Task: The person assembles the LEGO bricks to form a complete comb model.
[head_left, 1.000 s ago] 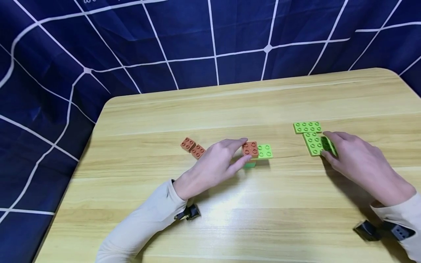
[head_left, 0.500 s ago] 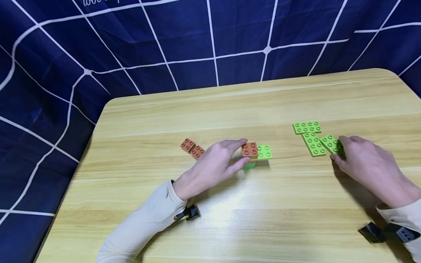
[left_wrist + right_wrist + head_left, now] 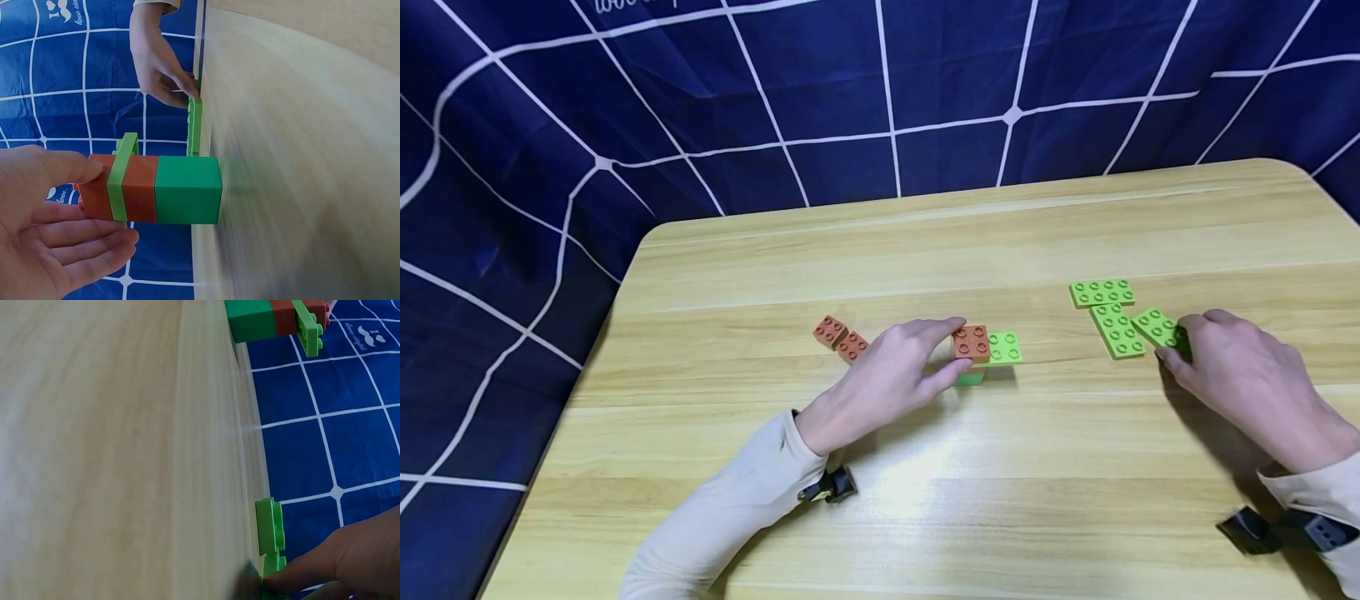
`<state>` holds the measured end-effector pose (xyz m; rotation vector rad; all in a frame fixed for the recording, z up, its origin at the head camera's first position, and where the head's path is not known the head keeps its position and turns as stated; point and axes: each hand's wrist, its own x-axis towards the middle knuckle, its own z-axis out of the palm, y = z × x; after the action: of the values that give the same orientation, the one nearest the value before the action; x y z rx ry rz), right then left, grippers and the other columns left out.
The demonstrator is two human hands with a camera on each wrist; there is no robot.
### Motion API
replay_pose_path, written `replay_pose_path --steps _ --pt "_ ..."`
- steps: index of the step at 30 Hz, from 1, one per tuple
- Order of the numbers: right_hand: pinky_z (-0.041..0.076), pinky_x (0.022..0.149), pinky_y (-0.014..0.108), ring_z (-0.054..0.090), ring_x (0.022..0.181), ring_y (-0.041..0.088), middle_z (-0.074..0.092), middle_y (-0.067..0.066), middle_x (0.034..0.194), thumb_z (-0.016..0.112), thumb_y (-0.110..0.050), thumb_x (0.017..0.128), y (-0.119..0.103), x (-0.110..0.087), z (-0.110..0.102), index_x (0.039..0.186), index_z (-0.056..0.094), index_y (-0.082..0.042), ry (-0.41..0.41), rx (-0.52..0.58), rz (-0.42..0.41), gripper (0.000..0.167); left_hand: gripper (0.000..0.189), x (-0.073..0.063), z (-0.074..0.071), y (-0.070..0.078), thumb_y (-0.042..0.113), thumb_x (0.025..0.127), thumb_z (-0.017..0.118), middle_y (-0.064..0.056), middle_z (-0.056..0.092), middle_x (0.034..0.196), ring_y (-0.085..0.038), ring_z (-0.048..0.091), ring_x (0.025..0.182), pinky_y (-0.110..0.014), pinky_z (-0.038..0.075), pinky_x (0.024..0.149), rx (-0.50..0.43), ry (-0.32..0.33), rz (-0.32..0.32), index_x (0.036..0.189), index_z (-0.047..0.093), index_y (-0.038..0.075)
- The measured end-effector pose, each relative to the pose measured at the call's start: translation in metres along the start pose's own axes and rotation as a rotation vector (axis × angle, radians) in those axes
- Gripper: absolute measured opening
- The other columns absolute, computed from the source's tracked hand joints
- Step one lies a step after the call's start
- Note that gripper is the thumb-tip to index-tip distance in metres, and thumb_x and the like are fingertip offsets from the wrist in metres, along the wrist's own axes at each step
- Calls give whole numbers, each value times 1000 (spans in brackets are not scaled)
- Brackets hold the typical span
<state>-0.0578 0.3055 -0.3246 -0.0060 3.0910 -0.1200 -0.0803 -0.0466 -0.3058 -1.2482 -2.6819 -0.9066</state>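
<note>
My left hand (image 3: 891,371) grips the top of an upright block stack between thumb and fingers. From the table up, the stack has a dark green block (image 3: 187,190), an orange block (image 3: 140,189), a light green plate (image 3: 1004,347) jutting right, and an orange top block (image 3: 972,342). At the right, my right hand (image 3: 1247,379) pinches the near end of a studded light green plate (image 3: 1156,326), whose far end points left. Beside it lie a second light green plate (image 3: 1117,331) and a third light green plate (image 3: 1102,292). My fingers partly cover the pinched plate.
Two small orange blocks, a left one (image 3: 830,331) and a right one (image 3: 852,347), sit just beyond my left wrist. They stand on the wooden table (image 3: 925,517). A blue curtain with white lines (image 3: 835,83) hangs behind the table.
My right hand has shifted right and slightly nearer, and the light green plate in its fingers now lies flatter and angled beside the others. The left hand keeps its grip on the stack.
</note>
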Motion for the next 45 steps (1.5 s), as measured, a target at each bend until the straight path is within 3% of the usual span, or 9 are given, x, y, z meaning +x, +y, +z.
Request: replay_pose_path --steps 6,20,26,32,40,45 --pt "34 36 37 41 55 26 43 13 68 66 -15 86 0 -1 -1 82 52 7 5 7 -4 27 45 0 0 0 23 96 62 -20 62 124 -28 62 113 -26 48 98 -2 -1 2 129 55 -6" --pt "36 36 46 47 56 31 46 18 73 64 -14 86 -1 -3 -4 84 52 7 39 33 -6 25 46 -1 1 0 24 96 61 -20 62 125 -28 61 114 -27 48 99 5 -11 -10 130 54 -6" --pt "36 35 46 47 55 31 48 20 76 65 -11 84 -4 -4 -6 88 54 9 77 30 -25 23 45 -1 1 0 24 96 61 -20 62 124 -27 62 113 -26 48 98 6 -7 -6 130 54 -6" --pt "35 33 46 47 55 32 46 19 72 66 -5 81 -8 -5 -7 81 52 7 162 36 -71 19 45 -1 1 -1 23 96 62 -20 62 124 -26 64 110 -25 49 97 4 -2 -4 130 54 -6" --pt "39 36 56 50 80 50 50 30 94 59 2 81 -12 -8 -8 98 52 10 242 74 -141 20 46 0 1 0 23 96 61 -19 63 124 -27 62 114 -26 48 98 13 -7 -10 131 54 -5" --pt "41 42 62 46 88 52 48 30 101 55 3 83 -16 -8 -9 111 51 12 254 88 -159 30 46 0 1 0 23 96 61 -19 63 123 -26 62 114 -25 48 98 12 -8 -11 131 54 -5"
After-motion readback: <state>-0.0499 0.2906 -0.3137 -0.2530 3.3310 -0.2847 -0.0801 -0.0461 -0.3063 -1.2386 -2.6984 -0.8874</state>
